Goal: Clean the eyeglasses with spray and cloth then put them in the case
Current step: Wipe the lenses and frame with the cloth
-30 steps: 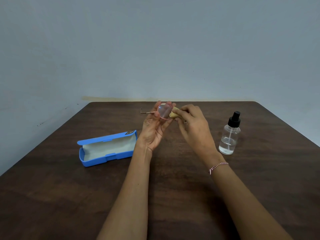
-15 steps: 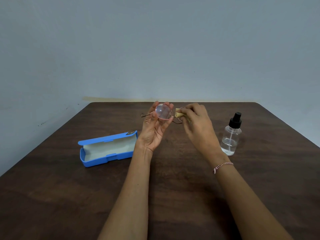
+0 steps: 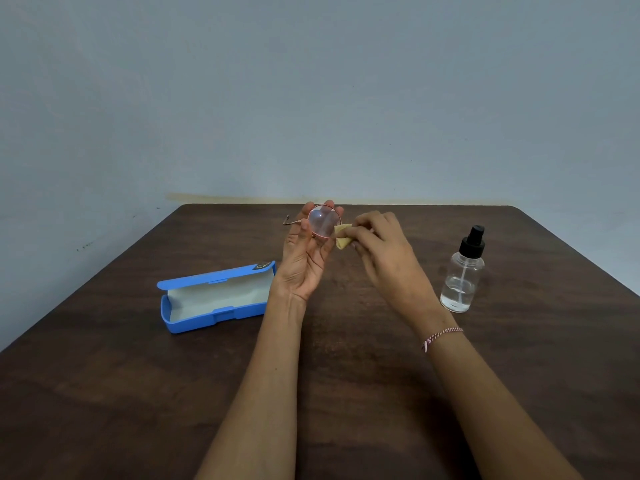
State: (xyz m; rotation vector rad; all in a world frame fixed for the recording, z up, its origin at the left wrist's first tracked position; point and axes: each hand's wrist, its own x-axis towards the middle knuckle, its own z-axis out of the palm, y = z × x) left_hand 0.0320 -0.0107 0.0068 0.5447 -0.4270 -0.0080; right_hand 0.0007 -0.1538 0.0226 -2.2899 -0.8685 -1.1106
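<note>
Right now my left hand [image 3: 304,258] is raised above the middle of the dark wooden tabletop [image 3: 346,393], towards its far edge. It grips the thin, pinkish wire-rimmed eyeglasses [image 3: 323,221] by the rim of one round lens, thumb on one side and fingertips on the other. That lens faces me, and one temple pokes out to the left past my fingers. My right hand [image 3: 384,251] pinches a small folded yellow cloth [image 3: 343,237] and presses it at the right edge of that lens. The second lens is hidden behind the cloth and fingers, so I cannot tell what the cloth covers there.

I judge I am midway through the wiping step, with the casing step ahead of me, and that move turns on one relation. The open blue hard-shell case [image 3: 214,296] lies on the tabletop just to the left of my left wrist, nearly touching it in this view, with its pale lining showing. Its long axis runs roughly along the near edge, with the right end tipped a little towards the far edge. The eyeglasses' long axis runs left to right as well, so I expect they will need little turning. The left hand is the nearer one and already holds the frame.

The clear glass spray bottle [image 3: 462,271] with a black pump top stands upright, well off to the right of my right hand and untouched.
</note>
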